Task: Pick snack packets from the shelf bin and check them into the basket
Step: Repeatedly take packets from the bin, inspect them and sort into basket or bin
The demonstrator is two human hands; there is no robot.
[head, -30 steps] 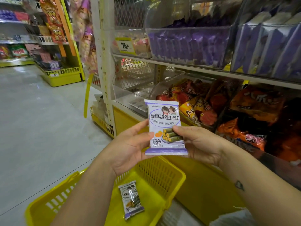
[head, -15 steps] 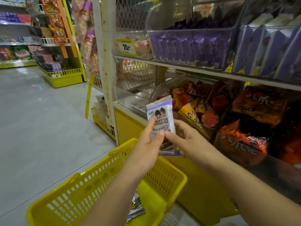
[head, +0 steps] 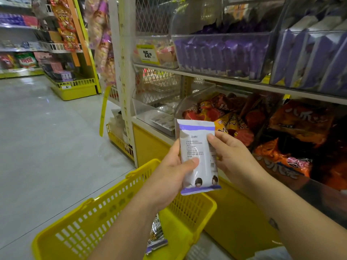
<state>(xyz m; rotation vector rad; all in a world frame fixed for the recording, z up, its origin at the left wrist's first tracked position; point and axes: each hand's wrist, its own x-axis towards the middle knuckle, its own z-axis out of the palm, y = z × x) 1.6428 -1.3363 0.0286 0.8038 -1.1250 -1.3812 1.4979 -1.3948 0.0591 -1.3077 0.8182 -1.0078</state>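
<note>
Both hands' grip pinches a glossy flat packet [head: 197, 156] (printed back showing) above slotted basket [head: 78, 228].

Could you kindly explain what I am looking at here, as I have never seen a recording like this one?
There is no machine here: this is one person's view, filmed by a wide-angle camera worn on the head and looking down at two bare hands in a shop aisle. The left hand and the right hand together hold a white and purple snack packet upright, its printed back toward the camera. Below them is a yellow basket with another packet inside, partly hidden by the left forearm. To the right, clear shelf bins hold orange and red packets, with purple ones above.
</note>
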